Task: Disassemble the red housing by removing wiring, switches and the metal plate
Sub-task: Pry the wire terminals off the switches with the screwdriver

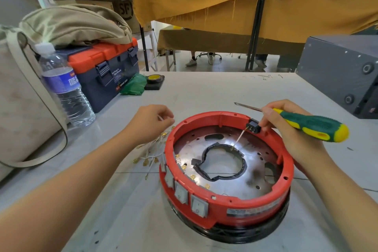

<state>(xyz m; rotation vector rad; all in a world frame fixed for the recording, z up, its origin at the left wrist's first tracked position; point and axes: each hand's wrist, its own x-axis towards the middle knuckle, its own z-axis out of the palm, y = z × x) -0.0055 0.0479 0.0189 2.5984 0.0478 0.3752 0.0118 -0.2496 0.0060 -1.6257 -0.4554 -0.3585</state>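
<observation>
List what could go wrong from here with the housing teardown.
1. The right hand holds the screwdriver while its fingers touch the black switch at the housing rim; the grip could slip.
2. A white wire still hangs from that switch; it may snag.
3. The left hand pinches loose wires whose terminals could scatter over the table.

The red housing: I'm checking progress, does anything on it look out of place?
Yes. On the round red plastic housing, a small black switch sits up on the far rim, out of the wall, a thin white wire trailing onto the metal plate. The grey rocker switches remain seated.
</observation>
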